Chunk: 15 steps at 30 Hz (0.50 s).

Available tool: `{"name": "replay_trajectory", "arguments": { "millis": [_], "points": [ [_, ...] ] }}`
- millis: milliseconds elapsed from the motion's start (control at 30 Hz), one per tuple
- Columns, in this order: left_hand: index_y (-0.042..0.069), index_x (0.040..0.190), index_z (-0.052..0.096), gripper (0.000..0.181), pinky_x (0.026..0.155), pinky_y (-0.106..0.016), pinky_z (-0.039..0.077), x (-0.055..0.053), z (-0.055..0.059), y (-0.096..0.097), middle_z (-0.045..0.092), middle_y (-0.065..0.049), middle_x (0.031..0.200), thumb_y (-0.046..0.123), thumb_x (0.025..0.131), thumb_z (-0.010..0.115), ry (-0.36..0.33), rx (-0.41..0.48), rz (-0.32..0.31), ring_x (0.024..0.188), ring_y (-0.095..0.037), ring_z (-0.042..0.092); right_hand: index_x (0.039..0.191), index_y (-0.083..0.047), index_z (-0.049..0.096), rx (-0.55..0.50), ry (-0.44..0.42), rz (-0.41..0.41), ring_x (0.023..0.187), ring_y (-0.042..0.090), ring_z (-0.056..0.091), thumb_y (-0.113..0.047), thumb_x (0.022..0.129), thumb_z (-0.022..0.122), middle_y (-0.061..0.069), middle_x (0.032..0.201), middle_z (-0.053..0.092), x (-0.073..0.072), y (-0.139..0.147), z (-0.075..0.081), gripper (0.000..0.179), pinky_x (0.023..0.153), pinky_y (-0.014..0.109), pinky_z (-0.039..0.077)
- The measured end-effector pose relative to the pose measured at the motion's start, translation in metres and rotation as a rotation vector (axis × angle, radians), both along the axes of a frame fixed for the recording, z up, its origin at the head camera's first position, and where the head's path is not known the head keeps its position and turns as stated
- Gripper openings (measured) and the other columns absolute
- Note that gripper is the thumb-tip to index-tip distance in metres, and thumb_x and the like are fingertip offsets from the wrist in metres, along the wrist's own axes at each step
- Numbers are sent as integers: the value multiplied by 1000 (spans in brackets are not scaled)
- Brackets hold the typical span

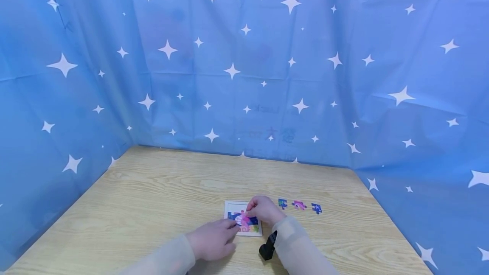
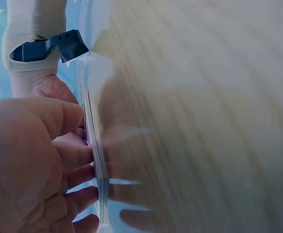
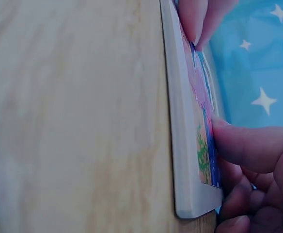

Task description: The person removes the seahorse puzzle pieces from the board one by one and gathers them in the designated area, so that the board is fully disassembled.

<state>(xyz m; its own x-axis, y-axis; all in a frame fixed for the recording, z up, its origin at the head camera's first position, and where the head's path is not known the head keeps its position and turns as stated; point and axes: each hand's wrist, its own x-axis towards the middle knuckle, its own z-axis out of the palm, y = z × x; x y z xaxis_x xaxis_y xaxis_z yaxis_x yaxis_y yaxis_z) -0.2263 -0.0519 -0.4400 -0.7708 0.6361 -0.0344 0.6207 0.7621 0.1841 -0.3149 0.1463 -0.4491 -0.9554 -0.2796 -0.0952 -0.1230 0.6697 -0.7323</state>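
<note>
A: ok so where's the puzzle (image 1: 253, 228) at?

B: in a white tray (image 1: 231, 203) flat on the table (image 1: 172, 190), right between the two hands. Pink shape on dark blue, some yellow-green at the lower right, and bare white above the picture

A: and the hands?

B: left hand (image 1: 214, 239) comes in from the left with its fingers fairly straight, tips touching the puzzle, not wrapped round anything. Right hand (image 1: 265, 209) is over the upper right part, fingers bent, thumb tip right on the pink bit. Honestly can't tell if it's pinching a piece or just pressing

A: any loose bits?

B: yep, three in a row right of the tray: a blue-green piece (image 1: 282, 203), a pink piece (image 1: 299, 205) with an eye, then a blue piece (image 1: 316, 208) with white marks. Black gadget (image 1: 268, 247) on the right wrist, starry blue curtain (image 1: 237, 54) behind the table
</note>
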Motion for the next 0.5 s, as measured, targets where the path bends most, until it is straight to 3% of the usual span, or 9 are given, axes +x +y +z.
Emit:
{"name": "replay_trajectory", "arguments": {
  "millis": [233,500],
  "points": [
    [8,139,52,56,105,-36,39,3,-1,-1,49,-6,141,42,95,50,26,20,-11,130,-22,45,80,-6,62,-5,-8,1,73,18,51,-7,82,73,2,79,56,0,0,-1,11,66,30,40],
    [11,139,52,56,106,-38,37,2,1,-1,48,-4,143,44,94,50,-61,48,33,132,-23,43,84,-9,63,-6,-23,26,77,18,52,-13,85,72,1,83,58,0,1,3,10,70,32,41]
  ]
}}
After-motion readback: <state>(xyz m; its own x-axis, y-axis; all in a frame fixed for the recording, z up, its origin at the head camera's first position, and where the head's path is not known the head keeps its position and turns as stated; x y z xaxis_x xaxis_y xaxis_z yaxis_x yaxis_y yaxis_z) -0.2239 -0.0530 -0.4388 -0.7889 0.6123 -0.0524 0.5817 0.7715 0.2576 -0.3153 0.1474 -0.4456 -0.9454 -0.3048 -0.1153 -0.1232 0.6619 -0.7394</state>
